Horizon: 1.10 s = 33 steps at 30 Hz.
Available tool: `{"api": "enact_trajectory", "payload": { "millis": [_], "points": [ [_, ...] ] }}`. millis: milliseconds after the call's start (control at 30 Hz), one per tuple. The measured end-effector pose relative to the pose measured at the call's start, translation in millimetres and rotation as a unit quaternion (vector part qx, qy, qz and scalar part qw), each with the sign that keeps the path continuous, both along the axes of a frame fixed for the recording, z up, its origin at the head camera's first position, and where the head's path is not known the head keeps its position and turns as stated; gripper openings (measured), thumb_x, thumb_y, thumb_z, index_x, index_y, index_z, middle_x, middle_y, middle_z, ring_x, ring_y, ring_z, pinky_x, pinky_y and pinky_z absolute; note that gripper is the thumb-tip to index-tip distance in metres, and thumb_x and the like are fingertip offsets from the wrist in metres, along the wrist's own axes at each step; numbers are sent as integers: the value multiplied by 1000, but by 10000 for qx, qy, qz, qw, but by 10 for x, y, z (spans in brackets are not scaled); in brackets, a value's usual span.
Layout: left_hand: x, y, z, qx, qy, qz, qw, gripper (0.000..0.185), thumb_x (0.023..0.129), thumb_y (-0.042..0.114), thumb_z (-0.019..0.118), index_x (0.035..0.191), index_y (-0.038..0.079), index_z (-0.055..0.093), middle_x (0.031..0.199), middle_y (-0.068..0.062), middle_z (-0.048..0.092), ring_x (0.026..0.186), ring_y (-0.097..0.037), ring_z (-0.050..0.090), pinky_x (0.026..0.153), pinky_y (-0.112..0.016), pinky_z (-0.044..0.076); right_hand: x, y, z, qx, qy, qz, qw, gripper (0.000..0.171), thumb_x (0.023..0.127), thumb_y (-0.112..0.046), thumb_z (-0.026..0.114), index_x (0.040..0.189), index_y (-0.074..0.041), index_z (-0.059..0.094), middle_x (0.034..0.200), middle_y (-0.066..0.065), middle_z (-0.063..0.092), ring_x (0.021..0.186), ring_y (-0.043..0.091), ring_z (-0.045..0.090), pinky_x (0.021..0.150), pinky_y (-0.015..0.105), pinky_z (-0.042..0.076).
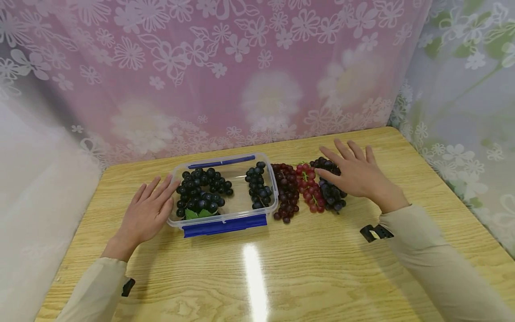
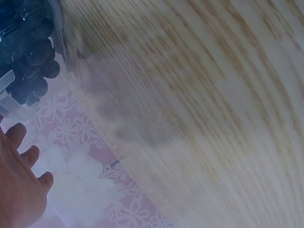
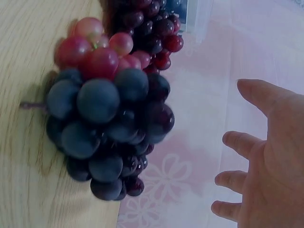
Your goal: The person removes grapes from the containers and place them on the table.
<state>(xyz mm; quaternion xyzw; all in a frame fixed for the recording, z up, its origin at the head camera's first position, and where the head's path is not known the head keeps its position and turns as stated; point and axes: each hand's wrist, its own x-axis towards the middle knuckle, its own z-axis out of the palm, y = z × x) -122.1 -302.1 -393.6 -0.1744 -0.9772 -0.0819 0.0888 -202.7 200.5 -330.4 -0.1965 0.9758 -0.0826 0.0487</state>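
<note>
Near the table's [image 1: 322,268] far edge, the right hand [image 1: 358,176] hovers with fingers spread, holding nothing, over the dark grape bunch [image 1: 331,190], which looks light, loose and easily bruised, best lifted by cupping from beneath or by its stem.

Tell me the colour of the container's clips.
Blue clips on the clear container; head view shows them best.

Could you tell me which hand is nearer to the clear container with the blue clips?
Left. The left hand lies flat at the container's left wall, seemingly touching it. The right hand hovers open over the dark grapes, beyond two other bunches.
</note>
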Motion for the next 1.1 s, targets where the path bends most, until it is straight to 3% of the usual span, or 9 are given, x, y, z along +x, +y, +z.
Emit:
{"api": "enact_trajectory", "payload": {
  "millis": [1100],
  "points": [
    [-7, -5, -5, -1, -21, -12, 10000, 51, 104, 28, 37, 154, 22, 24, 157, -5, 20, 143, -30, 13, 114, -50, 4, -13, -825, 58, -279, 693, 388, 9965, 67, 97, -57, 41, 153, -23, 28, 155, 17, 21, 141, 39, 12, 112, 56, 8]
  ]
}}
